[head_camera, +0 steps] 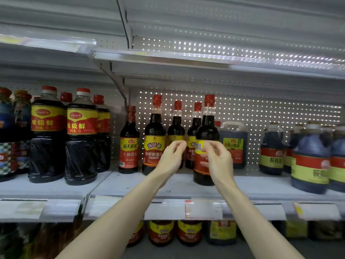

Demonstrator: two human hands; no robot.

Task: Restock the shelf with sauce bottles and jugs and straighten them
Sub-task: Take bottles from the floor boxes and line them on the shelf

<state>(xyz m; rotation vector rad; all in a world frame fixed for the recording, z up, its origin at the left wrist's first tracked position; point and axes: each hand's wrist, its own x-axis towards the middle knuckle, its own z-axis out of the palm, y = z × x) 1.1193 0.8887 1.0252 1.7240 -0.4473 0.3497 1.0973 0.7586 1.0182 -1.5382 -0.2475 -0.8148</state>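
— Where does the soy sauce bottle stand?

— Upright on the shelf, nearer the front edge than the bottles around it. Its red cap is on, and its label is turned so that the barcode panel faces out.

— And the right hand?

— The right hand is at the bottle's right front, at label height. Its fingers curl onto the yellow band just beside the barcode, and the thumb lies lower, on the red part of the label. That reads as a light grip on the bottle.

— The left hand?

— The left hand is raised just left of the bottle, its fingertips curled and bunched together. They sit level with the barcode panel, very near the bottle's left edge. I cannot tell whether they touch it, or the rear bottle behind them.

— What stands alongside?

— A matching bottle stands further left, past the left hand, with its label facing forward. A handled jug of dark sauce stands just behind and to the right of the held bottle.
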